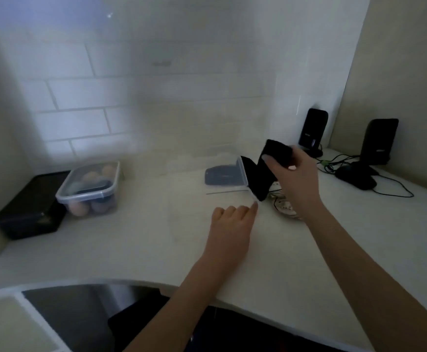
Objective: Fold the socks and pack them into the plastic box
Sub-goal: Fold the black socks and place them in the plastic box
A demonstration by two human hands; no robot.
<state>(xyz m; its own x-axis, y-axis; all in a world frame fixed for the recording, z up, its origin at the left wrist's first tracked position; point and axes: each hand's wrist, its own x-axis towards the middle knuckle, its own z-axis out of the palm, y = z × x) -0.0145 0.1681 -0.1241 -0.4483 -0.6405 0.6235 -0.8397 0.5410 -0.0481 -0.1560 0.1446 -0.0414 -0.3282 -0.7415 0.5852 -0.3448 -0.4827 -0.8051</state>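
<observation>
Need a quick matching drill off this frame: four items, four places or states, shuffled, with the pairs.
Items:
1. black sock
2. clear lidded plastic box of round items
3. left hand
4. pair of black desktop speakers

Places or states:
A. far right, by the wall
B. flat on the white counter
C. hanging from the right hand
D. far left, beside a black box

Pairs: 1-C, 2-D, 3-B, 4-A

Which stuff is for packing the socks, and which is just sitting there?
For the job:
black sock, held by right hand
left hand
clear plastic box

Just sitting there:
two speakers
mouse
tub of eggs
black box
</observation>
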